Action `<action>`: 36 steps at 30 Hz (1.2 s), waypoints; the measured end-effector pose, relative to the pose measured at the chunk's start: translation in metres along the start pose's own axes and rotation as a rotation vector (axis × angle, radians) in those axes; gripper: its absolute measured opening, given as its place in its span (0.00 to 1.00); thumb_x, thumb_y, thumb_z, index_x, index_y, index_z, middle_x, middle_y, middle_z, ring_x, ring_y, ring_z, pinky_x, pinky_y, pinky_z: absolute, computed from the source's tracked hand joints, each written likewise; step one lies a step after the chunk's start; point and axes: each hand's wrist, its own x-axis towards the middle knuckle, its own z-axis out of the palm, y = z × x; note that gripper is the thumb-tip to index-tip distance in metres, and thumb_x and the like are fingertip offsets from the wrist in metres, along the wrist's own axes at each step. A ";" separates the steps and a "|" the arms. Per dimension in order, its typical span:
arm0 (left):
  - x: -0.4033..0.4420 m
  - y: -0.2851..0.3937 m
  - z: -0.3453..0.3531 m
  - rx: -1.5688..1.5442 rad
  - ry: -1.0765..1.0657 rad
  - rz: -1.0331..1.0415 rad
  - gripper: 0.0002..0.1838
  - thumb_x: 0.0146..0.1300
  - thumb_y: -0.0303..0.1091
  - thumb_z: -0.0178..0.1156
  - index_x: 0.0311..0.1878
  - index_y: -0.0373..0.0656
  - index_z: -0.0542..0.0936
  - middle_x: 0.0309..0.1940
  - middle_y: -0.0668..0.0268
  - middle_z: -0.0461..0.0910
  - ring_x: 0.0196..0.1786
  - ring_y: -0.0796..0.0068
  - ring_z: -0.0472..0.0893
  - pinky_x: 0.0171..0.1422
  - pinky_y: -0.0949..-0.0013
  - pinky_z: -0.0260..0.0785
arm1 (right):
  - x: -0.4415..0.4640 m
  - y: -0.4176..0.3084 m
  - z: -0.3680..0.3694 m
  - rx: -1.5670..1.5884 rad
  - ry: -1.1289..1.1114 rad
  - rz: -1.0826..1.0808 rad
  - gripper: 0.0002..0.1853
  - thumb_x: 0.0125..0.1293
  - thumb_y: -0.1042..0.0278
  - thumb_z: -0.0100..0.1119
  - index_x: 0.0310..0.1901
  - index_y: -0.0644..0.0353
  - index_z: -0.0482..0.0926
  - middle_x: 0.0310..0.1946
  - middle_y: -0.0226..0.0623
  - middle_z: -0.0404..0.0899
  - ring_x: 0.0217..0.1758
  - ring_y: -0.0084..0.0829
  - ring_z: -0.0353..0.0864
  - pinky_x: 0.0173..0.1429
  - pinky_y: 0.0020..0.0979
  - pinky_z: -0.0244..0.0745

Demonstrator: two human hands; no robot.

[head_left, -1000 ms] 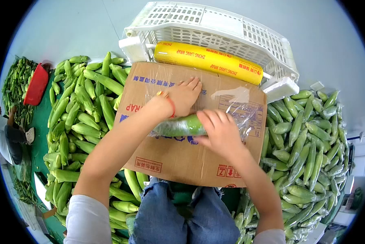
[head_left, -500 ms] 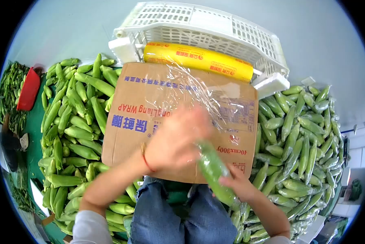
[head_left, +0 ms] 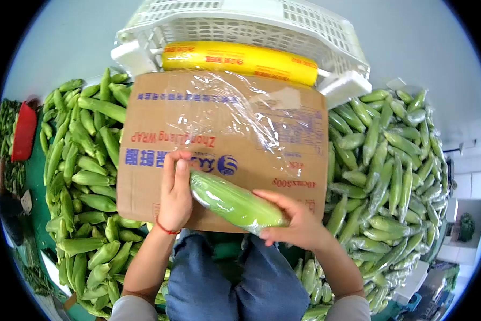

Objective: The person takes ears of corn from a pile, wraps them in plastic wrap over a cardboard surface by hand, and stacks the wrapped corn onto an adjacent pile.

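Note:
A green ear of corn in its husk (head_left: pixel 235 200), covered in shiny clear film, lies slantwise above the lower part of the cardboard box (head_left: pixel 144 192). My right hand (head_left: pixel 296 219) grips its lower right end, with thumb and fingers on opposite sides. At its upper left end is my left hand (head_left: pixel 175 192), upright with fingers extended, wearing a red cord at the wrist. Whether the left palm touches the corn I cannot tell. Clear plastic film (head_left: pixel 251 117) stretches wrinkled over the box top from a yellow roll of cling film (head_left: pixel 240 60).
Behind the roll stands a white plastic crate (head_left: pixel 251 24). Unwrapped corn (head_left: pixel 93 179) is heaped on the left, film-wrapped corn (head_left: pixel 390 176) on the right. A red scoop-like container (head_left: pixel 24 132) sits at far left. My knees (head_left: pixel 235 283) are below the box.
My left hand has moved left and down, from a blur over the box to the corn's upper end. The corn has shifted left and up and lies flatter, still in my right hand.

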 end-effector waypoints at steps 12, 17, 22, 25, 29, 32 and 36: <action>-0.074 -0.009 -0.022 0.125 -0.569 -0.325 0.29 0.71 0.50 0.50 0.67 0.41 0.61 0.41 0.55 0.78 0.25 0.67 0.80 0.23 0.71 0.72 | -0.002 -0.025 0.003 0.054 0.129 -0.865 0.22 0.61 0.71 0.63 0.57 0.59 0.74 0.31 0.32 0.78 0.35 0.26 0.81 0.38 0.27 0.76; -0.048 0.042 0.064 0.674 -0.733 0.367 0.35 0.66 0.38 0.59 0.72 0.37 0.59 0.48 0.50 0.79 0.37 0.57 0.83 0.39 0.66 0.75 | 0.024 0.040 0.014 0.509 0.570 -0.956 0.50 0.54 0.57 0.72 0.72 0.54 0.48 0.56 0.44 0.72 0.62 0.39 0.71 0.64 0.40 0.69; -0.046 0.042 0.117 1.028 -1.150 0.728 0.36 0.54 0.33 0.64 0.69 0.43 0.68 0.66 0.48 0.66 0.63 0.48 0.72 0.60 0.56 0.72 | -0.044 0.098 -0.057 1.181 0.791 -0.649 0.14 0.70 0.58 0.53 0.48 0.60 0.72 0.36 0.41 0.77 0.40 0.36 0.79 0.41 0.39 0.76; -0.043 0.025 0.060 1.019 -0.963 0.521 0.34 0.56 0.30 0.62 0.69 0.43 0.68 0.68 0.48 0.65 0.67 0.46 0.69 0.69 0.57 0.64 | -0.147 0.115 -0.195 0.837 1.345 -0.783 0.18 0.71 0.47 0.53 0.45 0.56 0.72 0.26 0.34 0.73 0.27 0.29 0.73 0.32 0.31 0.70; -0.036 0.001 -0.019 1.203 -0.588 0.443 0.34 0.59 0.21 0.54 0.72 0.40 0.63 0.72 0.49 0.58 0.74 0.49 0.58 0.77 0.57 0.49 | -0.298 0.112 -0.399 0.510 1.938 -1.249 0.16 0.70 0.63 0.59 0.53 0.65 0.73 0.39 0.40 0.79 0.43 0.32 0.79 0.48 0.32 0.76; -0.021 -0.009 -0.047 1.240 -0.331 0.511 0.34 0.59 0.20 0.55 0.71 0.41 0.64 0.73 0.49 0.57 0.75 0.50 0.57 0.78 0.57 0.48 | -0.270 0.086 -0.410 0.378 1.910 -1.254 0.17 0.71 0.63 0.58 0.55 0.65 0.73 0.43 0.35 0.77 0.46 0.29 0.76 0.55 0.30 0.74; 0.010 0.017 -0.035 1.267 -0.169 0.480 0.32 0.56 0.20 0.61 0.67 0.42 0.70 0.72 0.49 0.59 0.74 0.47 0.59 0.77 0.58 0.51 | -0.088 0.065 -0.237 -0.148 1.157 -0.449 0.28 0.70 0.64 0.60 0.68 0.61 0.65 0.63 0.34 0.72 0.65 0.28 0.71 0.70 0.31 0.64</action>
